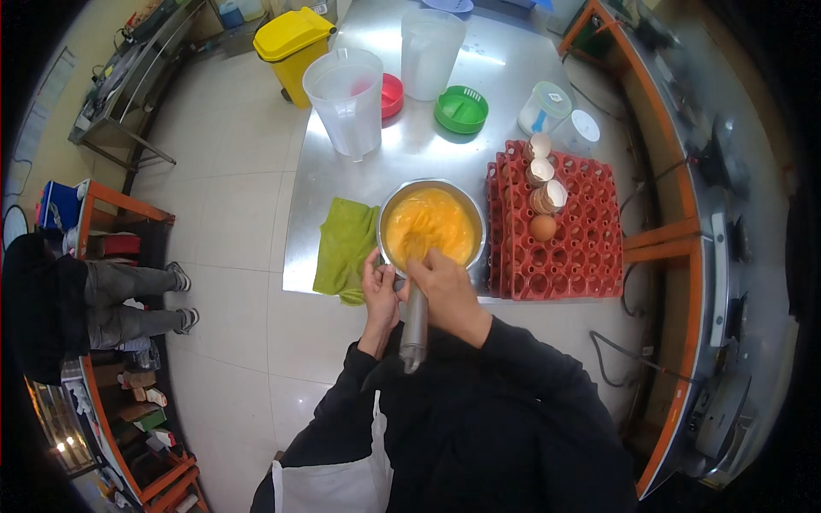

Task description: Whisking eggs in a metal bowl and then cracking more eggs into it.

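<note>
A round metal bowl (pixel 478 204) of beaten egg (pixel 442 215) stands near the front edge of a steel table. My right hand (pixel 446 285) grips a whisk (pixel 415 320); its wires dip into the yellow egg and its thick grey handle points back at me. At the bowl's lower left rim, my left hand (pixel 383 292) holds the bowl's side, thumb up. A green cloth (pixel 343 247) lies left of the bowl. Red egg trays (pixel 584 256) are stacked on the right, bearing one whole brown egg (pixel 543 227) and several empty eggshells (pixel 548 195).
Two tall translucent plastic pitchers (pixel 346 115) (pixel 431 58), a red dish (pixel 392 96), a green dish (pixel 462 110) and a lidded tub (pixel 544 109) stand farther back. A yellow bin (pixel 301 58) is beyond the table's left edge. A person (pixel 64 301) stands at the far left.
</note>
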`<action>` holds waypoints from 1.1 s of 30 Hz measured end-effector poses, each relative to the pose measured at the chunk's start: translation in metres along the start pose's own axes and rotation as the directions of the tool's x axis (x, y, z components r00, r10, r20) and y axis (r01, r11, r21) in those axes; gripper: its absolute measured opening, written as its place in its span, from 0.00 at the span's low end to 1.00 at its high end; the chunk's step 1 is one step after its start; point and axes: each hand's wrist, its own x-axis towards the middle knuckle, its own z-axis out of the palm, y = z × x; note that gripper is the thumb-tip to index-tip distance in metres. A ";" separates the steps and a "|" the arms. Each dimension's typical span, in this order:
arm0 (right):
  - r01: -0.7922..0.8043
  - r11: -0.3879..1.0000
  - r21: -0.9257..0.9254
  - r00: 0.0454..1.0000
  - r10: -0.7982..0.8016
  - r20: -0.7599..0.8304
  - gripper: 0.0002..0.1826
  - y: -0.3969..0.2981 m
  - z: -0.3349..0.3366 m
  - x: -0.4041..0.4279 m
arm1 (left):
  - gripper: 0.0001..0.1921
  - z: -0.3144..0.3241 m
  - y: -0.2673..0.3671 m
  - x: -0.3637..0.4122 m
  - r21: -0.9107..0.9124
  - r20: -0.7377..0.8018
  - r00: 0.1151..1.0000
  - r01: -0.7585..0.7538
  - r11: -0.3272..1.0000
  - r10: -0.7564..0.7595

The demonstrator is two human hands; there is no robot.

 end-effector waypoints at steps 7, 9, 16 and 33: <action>0.004 1.000 0.017 0.999 -0.004 0.035 0.15 -0.004 -0.003 -0.002 | 0.23 0.002 -0.001 -0.002 -0.006 0.016 0.999 -0.028 1.000 0.028; 0.012 0.998 0.065 1.000 -0.013 0.007 0.13 0.009 0.006 0.003 | 0.23 0.004 0.001 -0.003 -0.019 0.001 1.000 -0.001 1.000 0.001; 0.052 0.997 0.060 0.992 -0.058 0.111 0.16 0.008 0.004 -0.003 | 0.22 0.000 -0.003 -0.001 -0.035 -0.012 1.000 0.008 0.999 -0.008; 0.041 0.982 -0.183 0.997 -0.053 -0.061 0.14 0.016 0.009 -0.003 | 0.23 0.006 0.003 -0.005 0.006 -0.027 0.997 0.066 0.998 -0.066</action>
